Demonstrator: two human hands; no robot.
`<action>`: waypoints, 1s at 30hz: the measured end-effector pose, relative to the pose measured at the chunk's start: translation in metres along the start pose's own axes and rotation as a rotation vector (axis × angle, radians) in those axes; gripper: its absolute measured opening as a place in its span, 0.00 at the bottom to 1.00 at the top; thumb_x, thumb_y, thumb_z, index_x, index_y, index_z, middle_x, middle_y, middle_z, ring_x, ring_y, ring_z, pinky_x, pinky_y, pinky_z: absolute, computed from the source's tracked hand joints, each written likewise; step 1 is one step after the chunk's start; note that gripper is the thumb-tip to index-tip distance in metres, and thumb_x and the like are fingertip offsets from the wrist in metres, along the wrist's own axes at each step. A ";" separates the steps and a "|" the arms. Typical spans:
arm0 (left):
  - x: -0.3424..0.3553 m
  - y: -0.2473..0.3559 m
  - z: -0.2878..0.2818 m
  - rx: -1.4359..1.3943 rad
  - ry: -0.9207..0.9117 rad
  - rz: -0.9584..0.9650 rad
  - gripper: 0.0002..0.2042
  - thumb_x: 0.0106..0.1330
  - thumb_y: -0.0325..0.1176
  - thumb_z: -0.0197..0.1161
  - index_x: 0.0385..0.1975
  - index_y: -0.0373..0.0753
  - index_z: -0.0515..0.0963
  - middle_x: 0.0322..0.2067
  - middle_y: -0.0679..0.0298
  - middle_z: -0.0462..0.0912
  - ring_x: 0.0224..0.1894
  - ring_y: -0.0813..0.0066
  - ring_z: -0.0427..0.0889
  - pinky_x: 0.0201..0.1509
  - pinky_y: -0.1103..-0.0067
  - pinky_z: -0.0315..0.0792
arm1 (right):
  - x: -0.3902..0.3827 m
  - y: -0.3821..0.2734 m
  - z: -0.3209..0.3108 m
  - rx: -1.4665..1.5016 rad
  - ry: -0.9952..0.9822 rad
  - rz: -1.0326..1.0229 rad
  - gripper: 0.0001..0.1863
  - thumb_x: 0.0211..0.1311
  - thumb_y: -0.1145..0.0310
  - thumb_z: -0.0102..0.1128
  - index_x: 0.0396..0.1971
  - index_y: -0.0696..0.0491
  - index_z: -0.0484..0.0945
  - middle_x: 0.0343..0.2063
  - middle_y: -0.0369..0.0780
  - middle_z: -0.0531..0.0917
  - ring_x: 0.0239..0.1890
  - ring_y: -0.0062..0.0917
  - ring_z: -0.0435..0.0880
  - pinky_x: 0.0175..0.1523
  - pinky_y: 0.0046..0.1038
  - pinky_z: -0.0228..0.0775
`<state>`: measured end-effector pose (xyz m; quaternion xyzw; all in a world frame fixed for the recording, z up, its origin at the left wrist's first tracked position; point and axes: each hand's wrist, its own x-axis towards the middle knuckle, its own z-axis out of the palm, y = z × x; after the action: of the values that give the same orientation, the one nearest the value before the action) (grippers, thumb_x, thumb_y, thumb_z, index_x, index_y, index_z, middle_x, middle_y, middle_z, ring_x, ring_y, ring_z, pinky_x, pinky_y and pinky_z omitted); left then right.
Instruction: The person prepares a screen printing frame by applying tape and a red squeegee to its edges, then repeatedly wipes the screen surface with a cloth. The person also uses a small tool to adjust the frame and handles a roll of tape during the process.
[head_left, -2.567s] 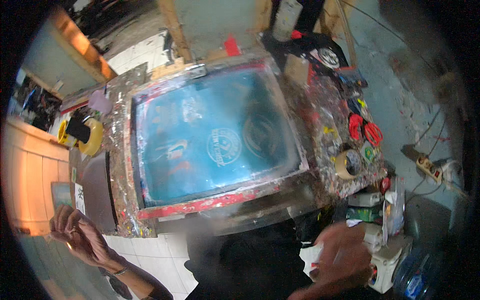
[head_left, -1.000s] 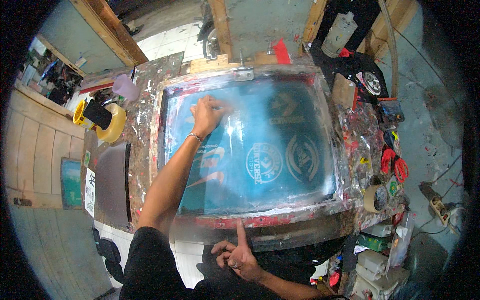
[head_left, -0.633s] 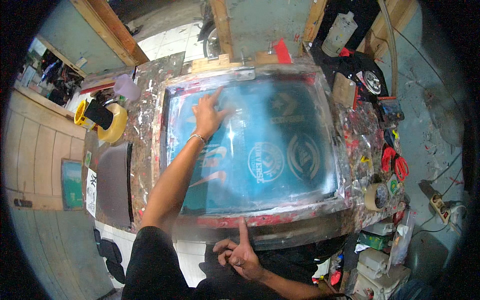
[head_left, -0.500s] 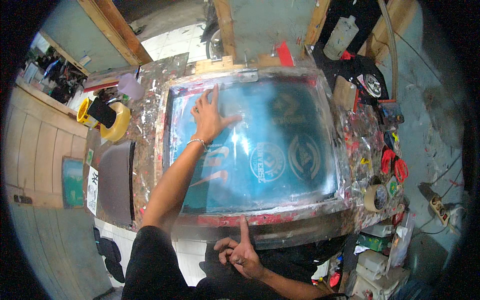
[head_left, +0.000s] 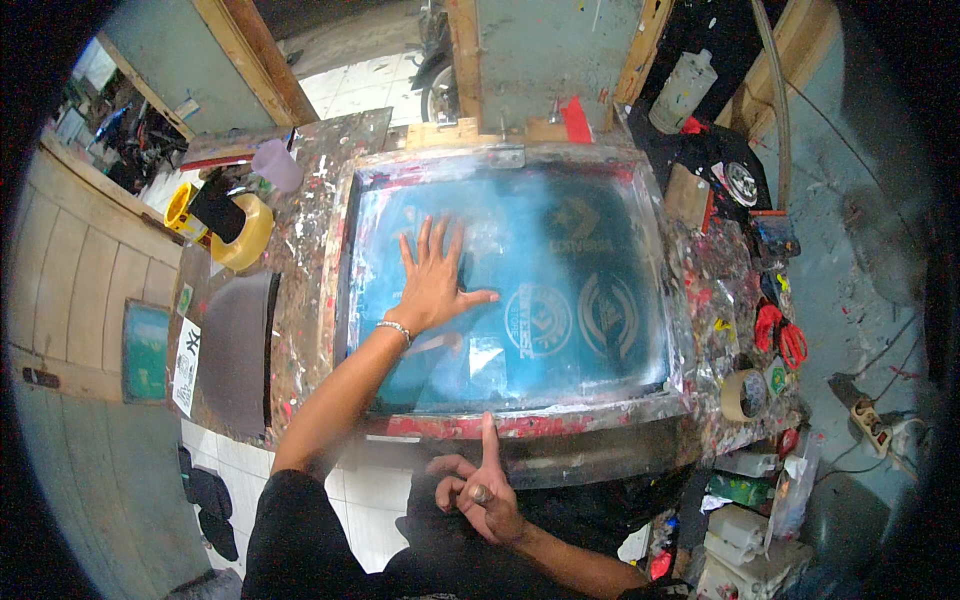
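Note:
A screen-printing frame [head_left: 640, 390] with blue mesh lies on the worktable, its border smeared white and red. Pale round emblems and other designs show in the mesh. My left hand [head_left: 432, 282], a bracelet at its wrist, is spread over the left half of the mesh with nothing in it; it seems to rest flat there. Below the near border, my right hand [head_left: 485, 500] has its index finger stretched out, the tip at the red-stained near edge. Its other fingers curl loosely around nothing, and one wears a ring.
Tape rolls [head_left: 243, 235] and a lilac cup [head_left: 277, 166] stand at the left, above a dark flat board [head_left: 233, 345]. To the right lie red-handled scissors [head_left: 780, 335], another tape roll [head_left: 744, 395] and a plastic bottle [head_left: 684, 92]. A power strip [head_left: 870, 425] is beyond.
My left hand has moved down the mesh toward me, and its fingers are now spread flatter. The right index finger remains at the near border. The whole view has shifted slightly.

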<state>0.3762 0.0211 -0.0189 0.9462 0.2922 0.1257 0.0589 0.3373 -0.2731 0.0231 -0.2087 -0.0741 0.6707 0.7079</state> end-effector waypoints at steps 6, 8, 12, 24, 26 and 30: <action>-0.039 0.027 -0.009 0.007 -0.112 0.121 0.62 0.46 0.75 0.59 0.70 0.31 0.43 0.70 0.46 0.47 0.73 0.43 0.37 0.68 0.39 0.26 | 0.000 0.000 0.000 -0.045 -0.005 -0.023 0.57 0.61 0.55 0.63 0.70 0.33 0.19 0.52 0.55 0.72 0.36 0.31 0.79 0.43 0.30 0.71; -0.061 0.026 -0.012 0.007 -0.140 0.154 0.62 0.46 0.75 0.57 0.70 0.30 0.44 0.70 0.45 0.47 0.73 0.43 0.38 0.68 0.39 0.25 | -0.006 0.005 0.011 -0.124 -0.122 0.111 0.57 0.63 0.55 0.62 0.70 0.38 0.20 0.50 0.54 0.75 0.36 0.30 0.80 0.44 0.31 0.72; -0.077 0.037 -0.009 -0.006 -0.255 0.338 0.58 0.51 0.73 0.54 0.70 0.29 0.43 0.70 0.42 0.45 0.73 0.41 0.39 0.67 0.38 0.29 | -0.014 0.046 -0.008 -0.218 -0.064 0.235 0.39 0.66 0.61 0.58 0.70 0.53 0.47 0.35 0.46 0.82 0.32 0.27 0.80 0.40 0.29 0.74; -0.098 0.035 -0.018 0.057 -0.198 0.433 0.55 0.56 0.74 0.48 0.71 0.33 0.42 0.71 0.46 0.43 0.73 0.43 0.38 0.68 0.39 0.33 | -0.035 -0.028 -0.051 -0.695 -0.071 0.024 0.26 0.66 0.60 0.58 0.61 0.52 0.66 0.31 0.37 0.81 0.28 0.15 0.77 0.35 0.20 0.71; -0.092 0.033 -0.020 0.060 -0.202 0.440 0.56 0.55 0.75 0.48 0.71 0.34 0.41 0.71 0.46 0.43 0.73 0.42 0.38 0.68 0.39 0.33 | -0.050 -0.044 -0.049 -0.692 -0.086 0.058 0.26 0.66 0.60 0.58 0.61 0.53 0.67 0.32 0.36 0.81 0.29 0.15 0.77 0.35 0.20 0.71; -0.091 0.040 -0.030 -0.027 -0.145 0.363 0.56 0.54 0.73 0.52 0.71 0.35 0.40 0.71 0.45 0.42 0.73 0.42 0.37 0.67 0.39 0.35 | -0.076 -0.080 -0.057 -0.815 0.036 0.006 0.22 0.67 0.61 0.57 0.58 0.54 0.70 0.33 0.36 0.82 0.30 0.15 0.78 0.36 0.19 0.71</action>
<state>0.3170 -0.0626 -0.0006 0.9891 0.1102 0.0696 0.0689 0.4258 -0.3600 0.0171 -0.4839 -0.3207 0.5850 0.5664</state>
